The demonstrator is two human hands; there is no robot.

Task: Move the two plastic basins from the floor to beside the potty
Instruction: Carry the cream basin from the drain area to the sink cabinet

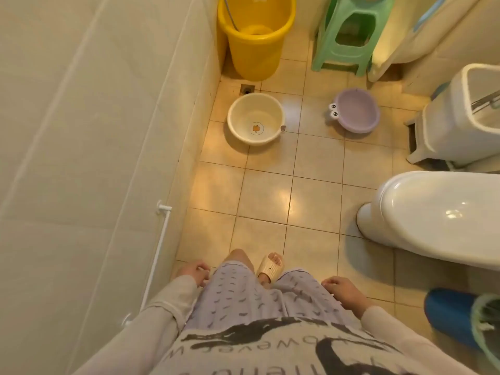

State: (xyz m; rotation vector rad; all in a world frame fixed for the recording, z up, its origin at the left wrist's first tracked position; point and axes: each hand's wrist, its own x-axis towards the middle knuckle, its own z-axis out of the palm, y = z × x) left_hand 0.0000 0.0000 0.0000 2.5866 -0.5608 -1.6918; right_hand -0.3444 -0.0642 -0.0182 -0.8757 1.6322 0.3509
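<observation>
A cream basin [255,119] with a small bear print inside stands on the tiled floor near the left wall, just in front of a floor drain [247,89]. A purple basin [355,110] with cartoon frog eyes on its rim sits to its right, close to a white child's potty [457,123] at the right. My left hand [194,272] and my right hand [343,289] hang at my sides near my thighs, far from both basins. Both hands hold nothing, with the fingers loosely curled and apart.
A yellow bucket [257,36] and a green plastic stool [349,36] stand at the far end. A white toilet [438,215] juts in from the right. A blue object [451,315] lies at lower right. A white rail [159,255] runs along the left wall.
</observation>
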